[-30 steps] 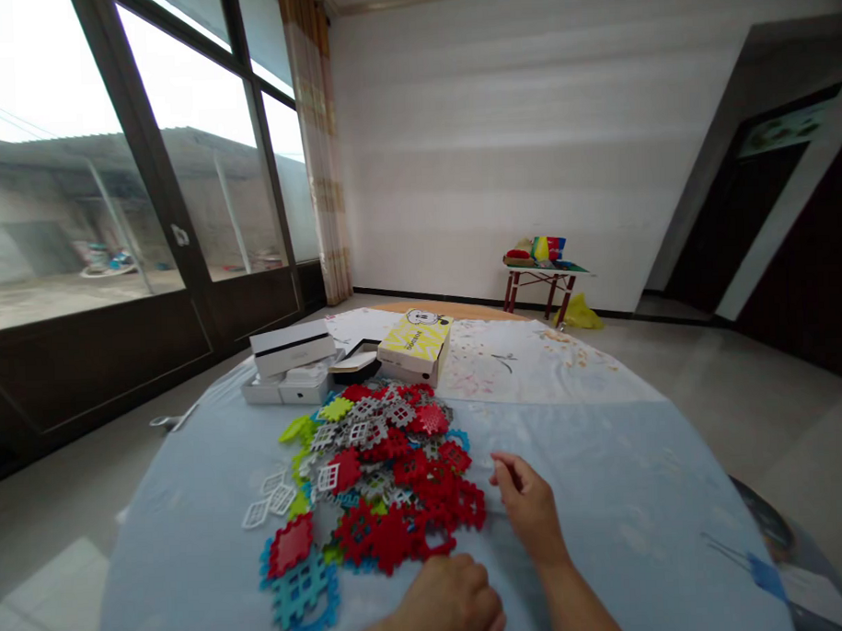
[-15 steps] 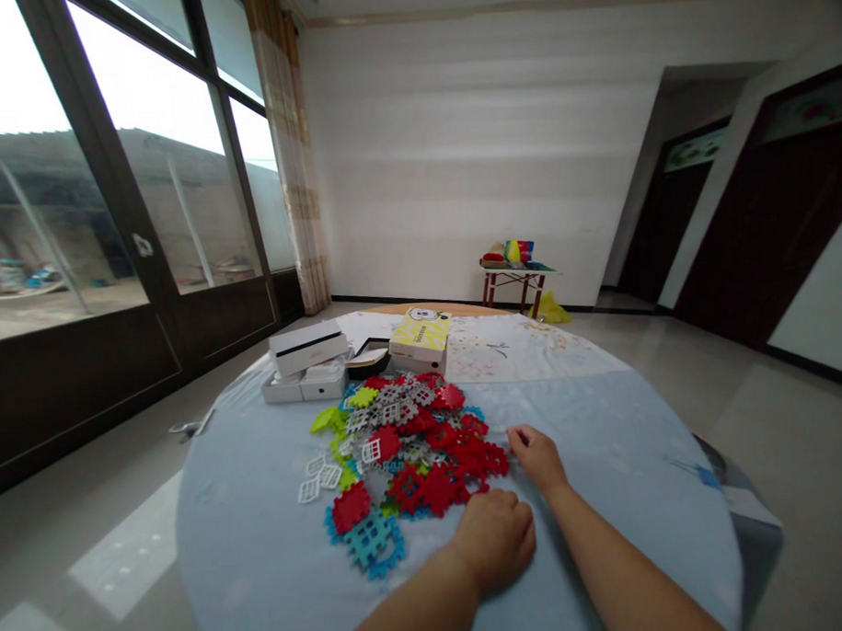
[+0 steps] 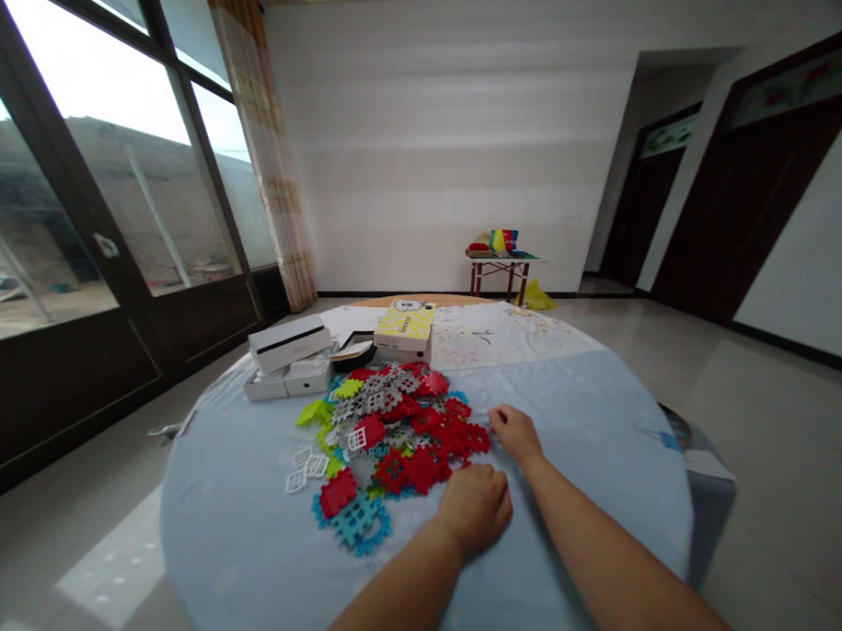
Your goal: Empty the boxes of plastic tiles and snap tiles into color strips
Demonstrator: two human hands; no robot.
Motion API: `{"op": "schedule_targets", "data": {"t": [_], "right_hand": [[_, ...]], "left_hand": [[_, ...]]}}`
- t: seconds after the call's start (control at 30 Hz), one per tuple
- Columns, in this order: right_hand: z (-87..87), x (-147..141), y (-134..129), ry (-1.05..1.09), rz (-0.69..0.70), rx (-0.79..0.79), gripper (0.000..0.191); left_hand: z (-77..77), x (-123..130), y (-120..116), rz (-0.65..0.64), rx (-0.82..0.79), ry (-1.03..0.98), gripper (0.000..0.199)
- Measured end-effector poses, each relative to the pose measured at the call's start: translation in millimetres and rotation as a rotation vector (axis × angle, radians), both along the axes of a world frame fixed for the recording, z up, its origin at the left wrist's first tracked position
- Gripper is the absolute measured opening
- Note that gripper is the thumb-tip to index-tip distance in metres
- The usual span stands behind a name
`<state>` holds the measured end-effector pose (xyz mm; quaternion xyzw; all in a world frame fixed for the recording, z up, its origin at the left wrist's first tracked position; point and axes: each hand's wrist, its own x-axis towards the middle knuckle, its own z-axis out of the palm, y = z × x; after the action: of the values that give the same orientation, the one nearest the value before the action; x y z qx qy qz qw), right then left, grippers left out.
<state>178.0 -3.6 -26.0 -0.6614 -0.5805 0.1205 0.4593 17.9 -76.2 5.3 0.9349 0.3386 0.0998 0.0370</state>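
Lying heaped on the round desk (image 3: 592, 475), the notched plastic tiles (image 3: 424, 468) look light, stiff and slightly slick; pinch them by their toothed rims. Your left hand (image 3: 476, 509) curls beside their near edge, your right hand (image 3: 515, 431) beside their right edge, both with fingers drawn in; no held tile shows.

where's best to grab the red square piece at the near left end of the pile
Probably by two opposite toothed edges of the red square piece, with the left hand coming from above, on the near side: it lies flat-looking atop blue pieces, with nothing seen covering it.
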Motion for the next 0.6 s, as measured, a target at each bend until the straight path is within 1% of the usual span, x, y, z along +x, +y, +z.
{"op": "schedule_targets", "data": {"t": [0.17,0.27,0.37,0.43,0.47,0.5,0.53,0.57,0.6], "right_hand": [[1.8,-2,-1,0.048,0.027,0.032,0.033],[8.2,-4,-8,0.176,0.094,0.021,0.036],[24.2,9,-29,0.371,0.132,-0.001,0.039],[35.6,34,-54,0.411,0.100,0.045,0.040],[38.8,52,-69,0.413,0.038,0.080,0.041],[39.0,73,-87,0.418,-0.073,0.130,0.042],[35.2,95,-106,0.440,-0.216,0.181,0.045],[27.1,118,-126,0.488,-0.368,0.222,0.048],[14.7,139,-148,0.543,-0.517,0.261,0.049]], "left_hand": [[1.6,0,-1,0.041,0.009,-0.004,0.021],[2.2,1,-1,0.056,0.015,-0.004,0.020],[1.7,1,1,0.057,0.022,-0.006,0.020],[1.0,1,1,0.050,0.024,-0.010,0.019],[0.7,1,2,0.048,0.023,-0.014,0.019],[0.4,1,2,0.047,0.021,-0.018,0.019],[0.3,0,2,0.047,0.018,-0.022,0.018],[0.3,0,2,0.049,0.013,-0.025,0.018],[0.3,0,2,0.051,0.008,-0.027,0.017]]}}
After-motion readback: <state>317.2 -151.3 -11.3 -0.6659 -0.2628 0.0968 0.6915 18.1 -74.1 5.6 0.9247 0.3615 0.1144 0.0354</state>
